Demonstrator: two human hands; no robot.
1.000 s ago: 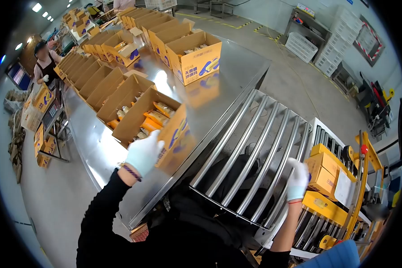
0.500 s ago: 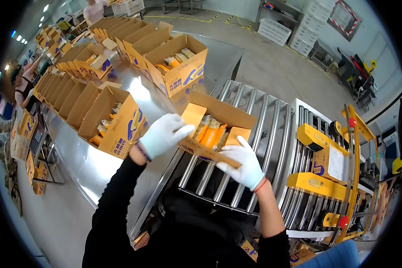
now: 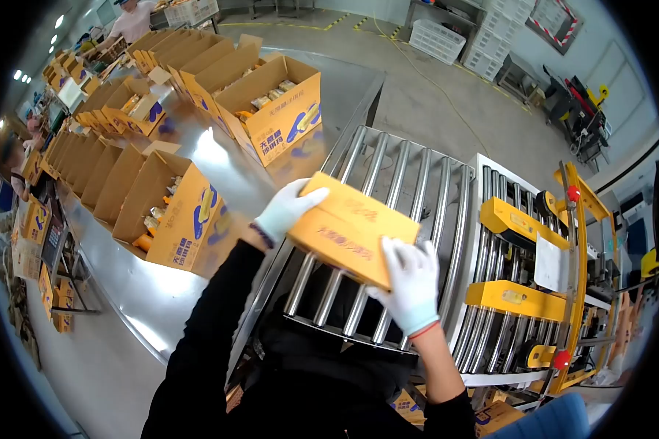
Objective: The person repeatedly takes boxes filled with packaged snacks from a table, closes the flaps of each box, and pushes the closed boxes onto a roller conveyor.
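Observation:
A yellow-brown cardboard box with printed lettering is above the roller conveyor, its top flaps folded over so the contents are hidden. My left hand, in a white glove, grips the box's left end with the thumb over the top edge. At the opposite end, my gloved right hand holds the near right corner, thumb low and fingers against the side. Left of my left hand stands an open box with wrapped packets inside.
Rows of open boxes, including one filled with packets, line the metal table. To the right are yellow guides on a machine with red knobs. White crates sit at the back. People work at far left.
The box between my hands was open with orange packets showing; its flaps are now down over them. My left hand has moved right onto the box. A carton between the yellow guides has shifted right.

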